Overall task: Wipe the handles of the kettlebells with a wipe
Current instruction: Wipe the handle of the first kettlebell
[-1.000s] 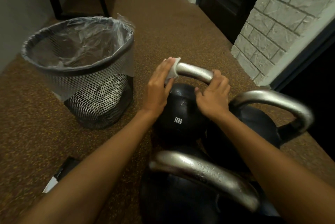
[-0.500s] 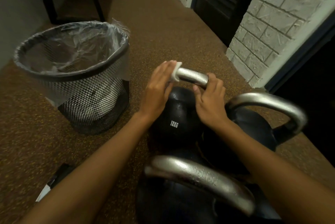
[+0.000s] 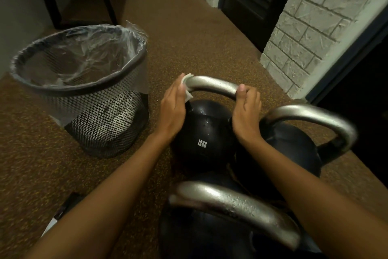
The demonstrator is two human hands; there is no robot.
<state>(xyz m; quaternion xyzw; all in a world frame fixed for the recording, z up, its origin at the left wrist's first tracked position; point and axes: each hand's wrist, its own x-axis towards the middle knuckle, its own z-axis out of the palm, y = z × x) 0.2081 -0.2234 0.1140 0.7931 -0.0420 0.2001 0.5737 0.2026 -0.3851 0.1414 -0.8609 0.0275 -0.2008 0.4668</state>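
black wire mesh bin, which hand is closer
Left. The left hand, holding a white wipe on the silver kettlebell handle, is beside the black mesh bin; the right hand grips the handle's far end.

Two bare arms fill the lower part of the view: the left forearm [image 3: 117, 195] and the right forearm [image 3: 315, 191], uncovered as far up as the picture reaches. The left hand [image 3: 173, 107] and right hand [image 3: 246, 111] are bare too, and the right thumbnail [image 3: 241, 88] is short and plain.

Dim warm light; glare on steel handles [image 3: 212, 85]; edges warped, soft.
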